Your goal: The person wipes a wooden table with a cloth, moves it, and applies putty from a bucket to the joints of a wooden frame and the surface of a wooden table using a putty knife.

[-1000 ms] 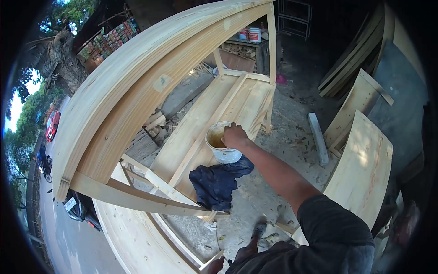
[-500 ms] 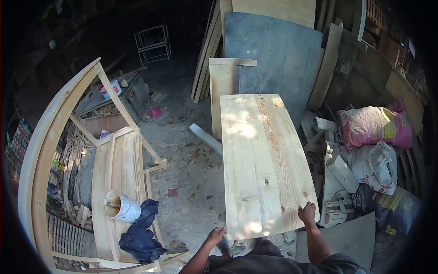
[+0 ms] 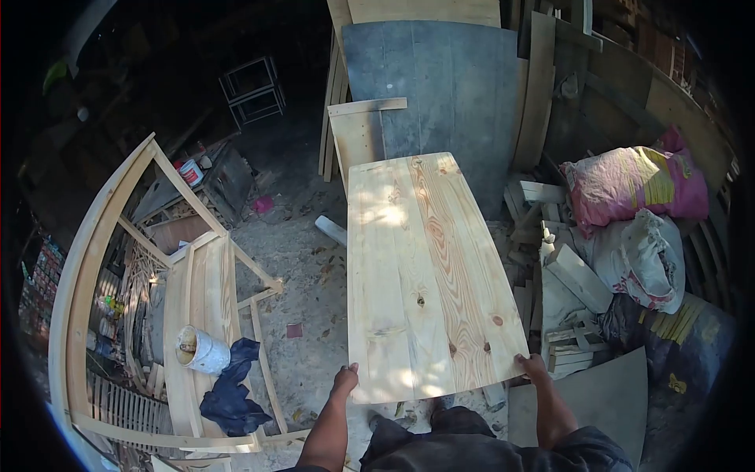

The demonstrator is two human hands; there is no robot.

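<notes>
- Head view: left hand [image 3: 344, 381] and right hand [image 3: 533, 366] each grip a near corner of the wooden panel [image 3: 425, 283], which extends forward between them; the wide spacing probably keeps it balanced.
- Left of the left hand, a bucket [image 3: 208, 352] and dark cloth [image 3: 232, 393] rest on a wooden frame [image 3: 179, 315], seemingly within reach.
- Beyond the right hand, red print on a white sack [image 3: 641, 263] is illegible.

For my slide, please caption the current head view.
Left hand and right hand hold a wooden panel at its corners.
</notes>
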